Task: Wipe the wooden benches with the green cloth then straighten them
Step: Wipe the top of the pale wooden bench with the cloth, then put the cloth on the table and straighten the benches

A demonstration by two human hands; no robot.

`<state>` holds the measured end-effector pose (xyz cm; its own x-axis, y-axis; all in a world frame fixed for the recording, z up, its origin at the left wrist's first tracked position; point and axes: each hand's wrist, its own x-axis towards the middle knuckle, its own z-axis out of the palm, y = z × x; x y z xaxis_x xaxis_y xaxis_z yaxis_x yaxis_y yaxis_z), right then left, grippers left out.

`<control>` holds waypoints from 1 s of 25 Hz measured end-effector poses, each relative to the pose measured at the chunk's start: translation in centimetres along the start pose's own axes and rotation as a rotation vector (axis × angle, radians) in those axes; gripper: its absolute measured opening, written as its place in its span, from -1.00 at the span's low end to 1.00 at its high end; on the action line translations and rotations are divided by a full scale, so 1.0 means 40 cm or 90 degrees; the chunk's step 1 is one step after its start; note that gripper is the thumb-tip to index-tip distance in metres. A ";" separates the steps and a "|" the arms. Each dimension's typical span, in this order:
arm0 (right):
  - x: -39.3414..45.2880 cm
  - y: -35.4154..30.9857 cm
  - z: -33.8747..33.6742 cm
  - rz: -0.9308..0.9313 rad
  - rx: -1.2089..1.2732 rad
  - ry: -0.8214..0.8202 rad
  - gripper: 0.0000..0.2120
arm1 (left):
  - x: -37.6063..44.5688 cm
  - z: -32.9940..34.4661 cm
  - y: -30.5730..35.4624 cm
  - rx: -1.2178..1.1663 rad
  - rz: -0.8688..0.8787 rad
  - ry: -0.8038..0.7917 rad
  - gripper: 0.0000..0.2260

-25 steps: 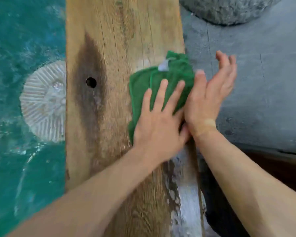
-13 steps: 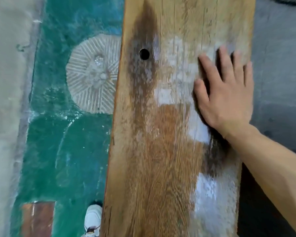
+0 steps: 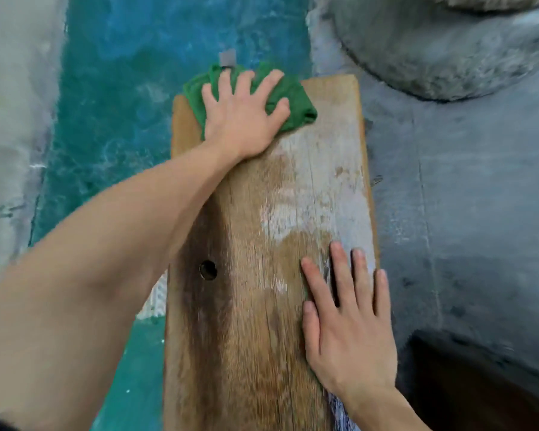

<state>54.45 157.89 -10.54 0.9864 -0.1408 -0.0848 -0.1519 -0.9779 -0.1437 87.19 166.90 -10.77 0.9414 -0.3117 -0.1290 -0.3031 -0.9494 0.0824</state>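
A long wooden bench (image 3: 255, 321) runs from the bottom of the view up to its far end near the top middle. It has a small round hole (image 3: 208, 270) and pale whitish patches on its right side. The green cloth (image 3: 296, 101) lies bunched on the bench's far left corner, partly hanging over the end. My left hand (image 3: 241, 115) presses flat on the cloth with fingers spread. My right hand (image 3: 349, 321) lies flat on the bench's near right side, fingers apart, holding nothing.
Teal painted floor (image 3: 112, 98) lies left of the bench, grey concrete floor (image 3: 464, 197) to the right. A large rounded grey stone (image 3: 448, 48) sits at the top right. A ribbed pale disc (image 3: 156, 297) shows under the bench's left edge.
My left hand has come back into view and pushed the green cloth to the bench's far end. My right hand stays flat on the bench's right side.
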 end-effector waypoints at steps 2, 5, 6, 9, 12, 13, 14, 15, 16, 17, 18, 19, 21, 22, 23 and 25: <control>0.001 -0.002 -0.007 -0.002 -0.009 -0.004 -0.45 | 0.050 -0.022 0.009 -0.015 0.004 0.000 -0.53; 0.002 0.004 -0.005 -0.009 -0.019 0.008 -0.44 | 0.066 -0.052 -0.077 0.017 -0.063 0.028 -0.55; 0.004 0.005 0.000 -0.010 -0.016 0.015 -0.44 | 0.056 -0.068 -0.123 0.043 -0.079 0.041 -0.56; 0.006 0.008 0.017 -0.007 -0.017 0.018 -0.45 | -0.041 -0.111 -0.264 0.078 -0.109 0.087 -0.58; 0.006 0.008 0.017 -0.010 -0.030 -0.027 -0.47 | -0.224 -0.140 -0.363 -0.030 -0.182 0.111 -0.61; 0.008 0.007 0.000 0.004 -0.025 -0.069 -0.48 | -0.302 -0.151 -0.366 -0.083 -0.194 0.110 -0.61; 0.015 0.005 -0.020 0.020 -0.002 -0.124 -0.48 | -0.381 -0.157 -0.359 -0.131 -0.196 0.104 -0.62; 0.018 -0.004 -0.058 0.038 0.038 -0.177 -0.49 | -0.465 -0.178 -0.343 -0.175 -0.191 0.103 -0.63; 0.019 -0.011 -0.101 0.051 0.081 -0.220 -0.50 | -0.543 -0.198 -0.316 -0.214 -0.179 0.107 -0.63; 0.016 -0.020 -0.156 0.066 0.129 -0.244 -0.53 | -0.610 -0.226 -0.280 -0.248 -0.154 0.118 -0.62; 0.001 -0.035 -0.228 0.081 0.185 -0.241 -0.56 | -0.668 -0.267 -0.244 -0.264 -0.124 0.127 -0.62; -0.019 -0.049 -0.295 0.089 0.234 -0.207 -0.59 | -0.715 -0.304 -0.205 -0.268 -0.094 0.137 -0.62; -0.083 -0.075 -0.440 0.079 0.280 -0.096 -0.60 | -0.785 -0.396 -0.120 -0.271 -0.029 0.175 -0.64; -0.122 -0.090 -0.520 0.069 0.301 -0.034 -0.59 | -0.818 -0.453 -0.080 -0.289 -0.002 0.200 -0.64; -0.160 -0.098 -0.617 0.061 0.322 0.031 -0.58 | -0.845 -0.525 -0.032 -0.314 0.028 0.228 -0.63; -0.224 -0.095 -0.781 0.057 0.348 0.130 -0.57 | -0.893 -0.648 0.067 -0.363 0.067 0.274 -0.62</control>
<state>48.15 158.03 21.57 0.9522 -0.2989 0.0637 -0.1917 -0.7464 -0.6372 56.60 176.46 19.65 0.9219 -0.2461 0.2991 -0.3814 -0.7109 0.5909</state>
